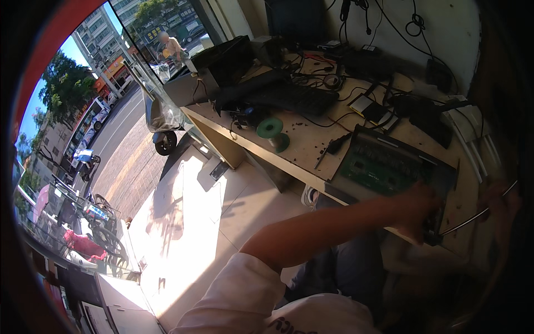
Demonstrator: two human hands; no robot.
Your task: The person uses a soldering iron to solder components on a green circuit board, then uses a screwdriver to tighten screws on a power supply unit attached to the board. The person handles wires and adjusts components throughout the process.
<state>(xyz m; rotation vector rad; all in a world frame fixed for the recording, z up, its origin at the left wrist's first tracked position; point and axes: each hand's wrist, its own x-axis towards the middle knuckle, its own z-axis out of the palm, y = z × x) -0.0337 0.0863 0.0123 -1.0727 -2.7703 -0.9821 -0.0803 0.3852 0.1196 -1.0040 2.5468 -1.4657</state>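
Note:
A dark open casing (384, 140) lies at the table's right front, with a green circuit board (378, 167) inside it. My left arm reaches across the front of it. My left hand (417, 211) rests at the casing's near right part, fingers curled down; what they grip is too dark to make out. At the far right my right hand (500, 209), dim and blurred, is closed around a thin shiny metal rod (467, 221). The rod's lower left end meets the casing's near right corner.
A green spool (271, 129) stands near the table's front edge, left of a small black tool (336, 146). Behind are a black keyboard (311, 99), tangled cables (328, 78) and a yellow-and-black device (367, 107). White strips (473, 133) lie at right; a parked scooter (161, 117) stands outside.

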